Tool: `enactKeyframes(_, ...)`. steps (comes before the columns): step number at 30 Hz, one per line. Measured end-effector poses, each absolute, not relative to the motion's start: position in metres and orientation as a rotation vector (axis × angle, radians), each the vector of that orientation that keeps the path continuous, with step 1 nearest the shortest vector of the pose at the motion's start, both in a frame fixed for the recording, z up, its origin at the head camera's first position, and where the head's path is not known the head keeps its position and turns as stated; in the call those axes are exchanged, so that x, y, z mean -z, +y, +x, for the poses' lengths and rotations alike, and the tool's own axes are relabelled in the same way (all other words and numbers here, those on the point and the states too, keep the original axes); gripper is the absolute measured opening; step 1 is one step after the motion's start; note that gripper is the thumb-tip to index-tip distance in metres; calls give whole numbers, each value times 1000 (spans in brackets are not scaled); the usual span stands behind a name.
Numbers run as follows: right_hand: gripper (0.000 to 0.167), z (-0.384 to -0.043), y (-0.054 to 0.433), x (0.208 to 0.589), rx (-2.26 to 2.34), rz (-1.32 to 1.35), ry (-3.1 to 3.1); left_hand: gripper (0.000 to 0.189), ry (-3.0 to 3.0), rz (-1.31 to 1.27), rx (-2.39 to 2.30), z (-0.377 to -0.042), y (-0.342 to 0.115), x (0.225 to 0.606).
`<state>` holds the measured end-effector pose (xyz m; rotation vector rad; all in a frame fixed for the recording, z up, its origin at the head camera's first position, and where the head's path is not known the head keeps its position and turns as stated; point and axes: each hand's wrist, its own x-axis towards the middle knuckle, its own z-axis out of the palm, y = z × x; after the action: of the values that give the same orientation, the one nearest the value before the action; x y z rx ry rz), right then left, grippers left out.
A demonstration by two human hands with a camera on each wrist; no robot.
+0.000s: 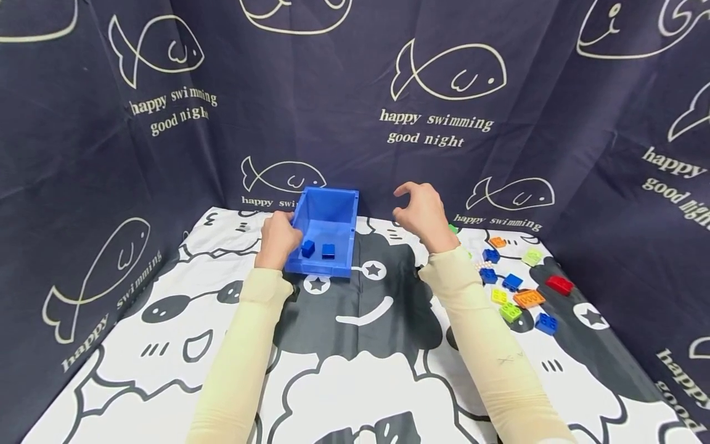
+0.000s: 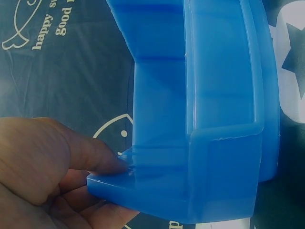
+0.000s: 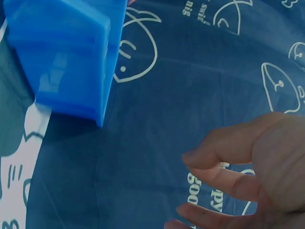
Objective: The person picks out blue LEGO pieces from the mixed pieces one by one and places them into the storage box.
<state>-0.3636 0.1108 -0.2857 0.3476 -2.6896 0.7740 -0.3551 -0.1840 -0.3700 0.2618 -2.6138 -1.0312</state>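
Note:
A blue plastic bin (image 1: 326, 265) stands at the back of the table, with two dark blue toy bricks (image 1: 328, 251) inside near its front. My left hand (image 1: 279, 239) grips the bin's left wall, the thumb (image 2: 102, 157) on the inner side and the fingers outside. The bricks do not show in the left wrist view. To the right of the bin, apart from it, my right hand (image 1: 421, 213) hovers with loosely bent fingers and nothing in them. In the right wrist view the bin's outer side (image 3: 62, 71) is at upper left of that hand (image 3: 248, 171).
Several loose toy bricks lie on the right of the table, among them an orange brick (image 1: 529, 299), a red brick (image 1: 559, 285) and a blue brick (image 1: 546, 324). A dark fish-print curtain (image 1: 344, 92) hangs behind. A cartoon-print cloth (image 1: 355, 382) covers the table.

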Motion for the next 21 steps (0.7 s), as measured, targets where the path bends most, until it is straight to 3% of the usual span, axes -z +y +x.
enactKeyframes(9, 48, -395, 136, 289, -699, 278, -2768, 56, -2615, 264, 1047, -356, -185, 371)
enactKeyframes(21, 46, -430, 179, 327, -695, 155, -2944, 55, -2623, 270, 1048, -360, -187, 370)
